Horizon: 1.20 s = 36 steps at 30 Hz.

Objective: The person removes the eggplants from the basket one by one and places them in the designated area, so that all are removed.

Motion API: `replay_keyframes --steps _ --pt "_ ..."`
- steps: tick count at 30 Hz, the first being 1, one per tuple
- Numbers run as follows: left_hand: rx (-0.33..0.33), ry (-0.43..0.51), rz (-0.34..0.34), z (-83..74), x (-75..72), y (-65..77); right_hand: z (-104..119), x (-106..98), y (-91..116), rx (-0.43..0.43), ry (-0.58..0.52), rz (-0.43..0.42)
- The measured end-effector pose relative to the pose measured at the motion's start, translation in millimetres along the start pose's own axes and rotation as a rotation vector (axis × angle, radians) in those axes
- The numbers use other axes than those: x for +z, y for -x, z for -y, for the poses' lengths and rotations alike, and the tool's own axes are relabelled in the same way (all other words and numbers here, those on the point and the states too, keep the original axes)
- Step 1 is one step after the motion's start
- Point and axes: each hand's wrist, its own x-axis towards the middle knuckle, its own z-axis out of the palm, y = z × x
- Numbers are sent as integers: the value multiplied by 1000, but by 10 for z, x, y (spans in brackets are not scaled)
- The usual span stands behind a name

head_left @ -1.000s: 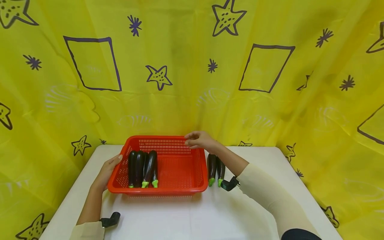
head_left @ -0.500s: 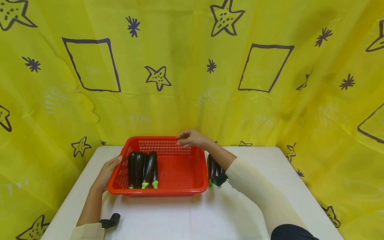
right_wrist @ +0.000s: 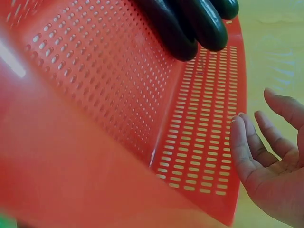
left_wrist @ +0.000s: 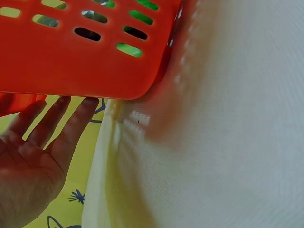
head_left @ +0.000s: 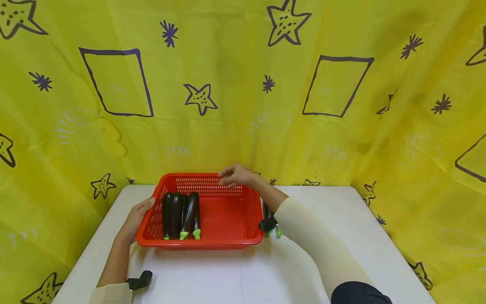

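A red plastic basket with slotted walls stands on the table, with several dark eggplants lying side by side in its left part. My left hand touches the basket's left rim; its fingers look straight in the left wrist view, tips right at the rim. Above the far wall, right of middle, is my right hand, holding nothing. The right wrist view shows its fingers loosely extended beside that wall. Right of the basket lie more eggplants, partly hidden behind the right forearm and wrist camera.
The white table extends in front of the basket and to both sides. Yellow curtains with star and square drawings rise behind it and at the sides. A small black camera sits at the left wrist.
My right hand has moved left along the basket's far rim, its forearm now covering more of the eggplants on the right. The left hand and basket have stayed put.
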Motion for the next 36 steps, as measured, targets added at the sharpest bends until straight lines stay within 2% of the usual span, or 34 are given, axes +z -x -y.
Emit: replay_keyframes --steps 17,25,36 --pt "-16 -6 -3 9 -20 -11 -81 116 -235 -3 20 96" --pt "-21 2 -7 -18 0 -13 -127 235 -321 -14 56 108" --pt "-31 20 -17 2 2 -20 -211 385 -407 -33 4 137"
